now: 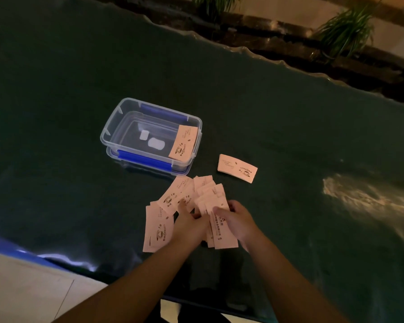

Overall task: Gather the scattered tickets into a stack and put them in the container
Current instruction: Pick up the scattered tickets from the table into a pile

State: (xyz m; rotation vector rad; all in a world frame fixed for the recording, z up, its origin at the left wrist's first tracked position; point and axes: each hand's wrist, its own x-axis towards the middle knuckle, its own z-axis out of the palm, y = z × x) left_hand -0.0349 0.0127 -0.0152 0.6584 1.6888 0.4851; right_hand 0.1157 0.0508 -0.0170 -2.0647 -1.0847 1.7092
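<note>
Several pale pink tickets [170,199] printed with a coffee cup lie fanned out on the dark green table [56,89], just in front of a clear plastic container [107,129] with blue clips. One ticket [183,142] leans inside the container against its right wall. A small neat stack of tickets [237,168] lies apart to the right. My left hand [189,221] presses on the scattered tickets. My right hand [234,220] grips a bunch of tickets [222,236] held together beside it.
The table's wavy far edge [250,51] runs diagonally, with potted plants [345,29] beyond it. The near edge has a blue rim [14,250] over a light floor. A bright reflection [364,197] shows on the table at right.
</note>
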